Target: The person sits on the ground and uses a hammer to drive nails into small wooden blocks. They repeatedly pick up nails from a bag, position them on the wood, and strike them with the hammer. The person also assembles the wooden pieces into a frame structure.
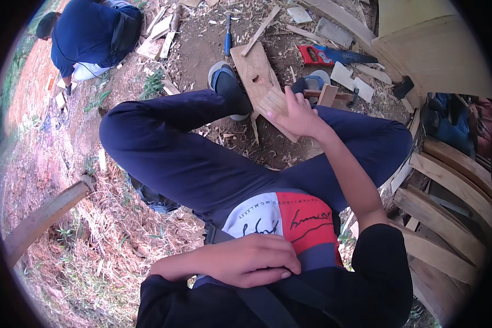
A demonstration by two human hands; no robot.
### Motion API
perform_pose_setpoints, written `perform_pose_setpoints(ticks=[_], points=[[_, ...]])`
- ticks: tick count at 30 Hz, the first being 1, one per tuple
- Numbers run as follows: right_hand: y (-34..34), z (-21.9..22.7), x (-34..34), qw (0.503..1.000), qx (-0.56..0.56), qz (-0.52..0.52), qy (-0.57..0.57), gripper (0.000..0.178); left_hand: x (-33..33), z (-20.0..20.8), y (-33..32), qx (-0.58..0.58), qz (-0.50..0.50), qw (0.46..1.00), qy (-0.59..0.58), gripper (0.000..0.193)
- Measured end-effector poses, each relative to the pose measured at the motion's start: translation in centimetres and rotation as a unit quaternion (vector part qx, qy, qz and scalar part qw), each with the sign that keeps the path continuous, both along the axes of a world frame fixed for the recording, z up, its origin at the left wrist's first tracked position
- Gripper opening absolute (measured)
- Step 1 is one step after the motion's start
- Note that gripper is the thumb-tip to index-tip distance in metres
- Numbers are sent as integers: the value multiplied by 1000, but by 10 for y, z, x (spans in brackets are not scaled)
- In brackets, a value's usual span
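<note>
Two bare hands in view, both bent in from the lower part of the frame. Right hand (299, 116): upper centre, right of the midline; forearm (351, 167) slants up and leftward from the bent elbow at the right, below a dark short sleeve (385, 268). Its fingers are closed about a pale wooden block (272, 103), thumb at the near edge, the others bent along the right side. Block sits at upper centre, over the lower part of a long plank (255, 68) that runs between the feet; whether the two touch, cannot tell.

Left hand (249, 259): lower centre, back of the hand upward, forearm in from lower left and lying nearly level across the shirt front (306, 227). Fingers loosely curled, tips pointing right; undersides hidden, so cannot tell how far they close.

Knees bent outward in dark trousers (186, 150). Blue-handled chisel (228, 42) on the ground, top centre. Red-handled saw (336, 55), upper right; hammer (344, 96) below it, right of the block. Another person (93, 33) bends low at upper left.
</note>
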State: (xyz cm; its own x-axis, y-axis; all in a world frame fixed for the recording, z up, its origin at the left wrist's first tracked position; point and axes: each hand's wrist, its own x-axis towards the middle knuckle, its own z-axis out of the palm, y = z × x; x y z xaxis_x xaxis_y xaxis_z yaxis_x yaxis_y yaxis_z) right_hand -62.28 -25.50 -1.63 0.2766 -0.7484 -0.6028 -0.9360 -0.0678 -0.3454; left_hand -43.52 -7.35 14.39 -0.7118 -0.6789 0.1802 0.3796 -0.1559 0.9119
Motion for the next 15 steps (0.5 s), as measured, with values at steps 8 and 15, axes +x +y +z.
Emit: perform_pose_setpoints(ticks=[8, 15], points=[[-17, -20, -28, 828, 267, -322, -374, 32, -10, 14, 6, 24, -32, 999, 26, 12], [-35, -17, -10, 772, 240, -388, -443, 33, -21, 29, 21, -52, -47, 997, -20, 11]])
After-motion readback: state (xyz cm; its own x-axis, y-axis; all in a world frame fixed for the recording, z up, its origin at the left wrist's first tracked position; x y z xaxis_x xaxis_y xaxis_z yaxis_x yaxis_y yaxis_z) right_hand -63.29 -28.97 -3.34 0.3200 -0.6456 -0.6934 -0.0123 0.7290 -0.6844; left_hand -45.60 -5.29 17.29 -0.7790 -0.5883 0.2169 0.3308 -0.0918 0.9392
